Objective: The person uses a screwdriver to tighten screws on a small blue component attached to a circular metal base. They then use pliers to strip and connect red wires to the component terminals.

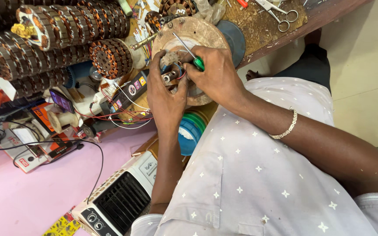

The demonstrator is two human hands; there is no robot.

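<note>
1. The left hand (pixel 165 94) pinches a small wired part (pixel 170 75) against the round motor housing (pixel 189 35); the right hand (pixel 215 74) grips a green-handled screwdriver (pixel 189 53), its tip just above the left fingertips.
2. A slip of that blade could jab the left fingers or nick the red wires (pixel 119 114) beside them.
3. Left of the fingers, stacked stator cores (pixel 110 57) crowd close.
4. Beyond the right knuckles the bench edge (pixel 285 41) gives open room.

The person wears a pale grey star-printed shirt (pixel 259 175) and a silver bracelet (pixel 287 127).
</note>
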